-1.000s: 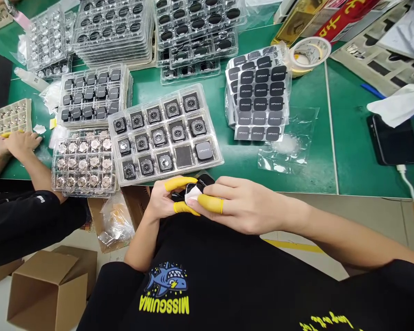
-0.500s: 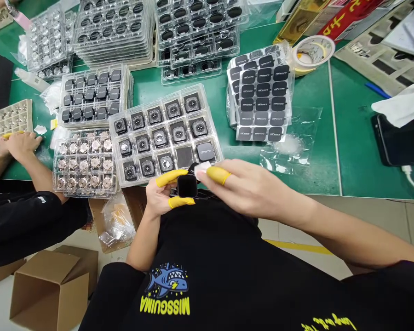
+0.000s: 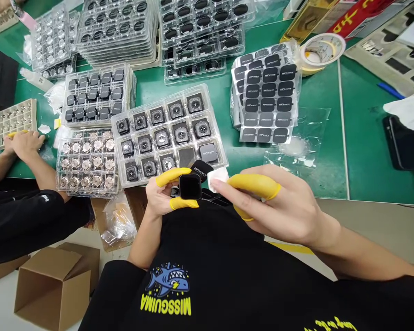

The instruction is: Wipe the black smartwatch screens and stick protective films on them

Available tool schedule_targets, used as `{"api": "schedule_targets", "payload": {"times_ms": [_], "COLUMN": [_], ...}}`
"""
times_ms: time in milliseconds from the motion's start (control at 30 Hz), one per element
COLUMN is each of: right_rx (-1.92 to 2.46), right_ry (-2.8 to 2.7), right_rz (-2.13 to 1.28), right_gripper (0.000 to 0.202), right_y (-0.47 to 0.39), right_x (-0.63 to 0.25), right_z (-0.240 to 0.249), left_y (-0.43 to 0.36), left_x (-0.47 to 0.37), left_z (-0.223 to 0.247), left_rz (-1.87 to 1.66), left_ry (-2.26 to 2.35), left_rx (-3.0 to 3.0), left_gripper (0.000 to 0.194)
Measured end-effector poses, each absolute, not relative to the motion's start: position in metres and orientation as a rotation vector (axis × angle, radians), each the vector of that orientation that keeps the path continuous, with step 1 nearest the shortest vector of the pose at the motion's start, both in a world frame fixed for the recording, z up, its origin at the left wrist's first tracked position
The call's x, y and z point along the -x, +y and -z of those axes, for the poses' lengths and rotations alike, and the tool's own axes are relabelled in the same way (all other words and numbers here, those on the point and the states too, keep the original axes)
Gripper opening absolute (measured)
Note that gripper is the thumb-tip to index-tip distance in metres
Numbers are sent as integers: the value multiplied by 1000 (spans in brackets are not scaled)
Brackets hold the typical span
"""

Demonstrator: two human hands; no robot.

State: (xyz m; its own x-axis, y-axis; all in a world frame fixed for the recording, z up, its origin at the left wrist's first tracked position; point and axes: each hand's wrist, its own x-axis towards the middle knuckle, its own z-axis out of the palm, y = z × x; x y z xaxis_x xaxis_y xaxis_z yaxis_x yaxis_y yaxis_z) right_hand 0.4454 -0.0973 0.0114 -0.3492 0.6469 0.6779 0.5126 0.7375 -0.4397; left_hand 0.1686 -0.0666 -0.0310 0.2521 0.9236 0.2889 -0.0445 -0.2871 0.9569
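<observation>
My left hand [image 3: 160,191], with yellow finger cots on thumb and finger, grips a smartwatch [image 3: 190,187] by its edges, its dark square screen facing up. A black printed film piece [image 3: 201,169] sticks out at the watch's upper right; how it is attached I cannot tell. Pinched in my right hand [image 3: 279,202], also in yellow cots, is a folded white wipe [image 3: 218,177], just right of the watch. Beyond my left hand lies a clear plastic tray [image 3: 224,162] of watch cases, several back side up. One of its front pockets shows a bare dark pad.
Sheets of black stickers [image 3: 269,103] lie right of the tray, near a tape roll [image 3: 322,50]. Stacked trays [image 3: 117,46] fill the back. A phone [image 3: 405,142] with a cable sits far right. At left, a co-worker's hands [image 3: 25,143] rest by a beige tray [image 3: 16,117].
My right hand has drawn back to the right with the wipe, away from the watch. More of the black film piece now shows. My left hand keeps its hold.
</observation>
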Motion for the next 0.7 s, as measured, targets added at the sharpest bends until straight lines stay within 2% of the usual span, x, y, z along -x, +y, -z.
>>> {"api": "schedule_targets", "payload": {"times_ms": [100, 200, 233, 267, 333, 400, 500, 600, 700], "right_rx": [978, 1113, 1160, 1216, 1405, 1716, 2120, 2151, 2099], "right_ry": [-2018, -1955, -1918, -1879, -1816, -1820, -1846, -1886, -1925], "right_rz": [-196, -51, 22, 86, 141, 26, -256, -373, -438], "right_gripper": [50, 74, 77, 73, 50, 32, 39, 43, 44], "right_y": [-99, -98, -96, -95, -92, -93, -98, -103, -107], "right_x": [-451, -458, -461, -465, -474, -484, -492, -494, -499], "right_z": [-9, 0, 5, 13, 36, 67, 118, 157, 166], "left_y": [-69, -71, -72, -72, -71, -72, -74, -79, -85], "left_x": [-168, -168, -168, -168, -168, -167, -167, -169, -173], "left_z": [32, 34, 34, 34, 34, 33, 35, 37, 38], "left_rz": [-1210, -1213, -1217, -1225, -1245, -1260, -1260, -1276, -1331], "left_ry": [848, 851, 847, 838, 812, 794, 831, 903, 924], "left_rx": [-1488, -1470, -1470, -1468, -1465, -1461, -1460, -1437, -1391], "left_gripper": [77, 76, 76, 76, 75, 74, 77, 75, 70]}}
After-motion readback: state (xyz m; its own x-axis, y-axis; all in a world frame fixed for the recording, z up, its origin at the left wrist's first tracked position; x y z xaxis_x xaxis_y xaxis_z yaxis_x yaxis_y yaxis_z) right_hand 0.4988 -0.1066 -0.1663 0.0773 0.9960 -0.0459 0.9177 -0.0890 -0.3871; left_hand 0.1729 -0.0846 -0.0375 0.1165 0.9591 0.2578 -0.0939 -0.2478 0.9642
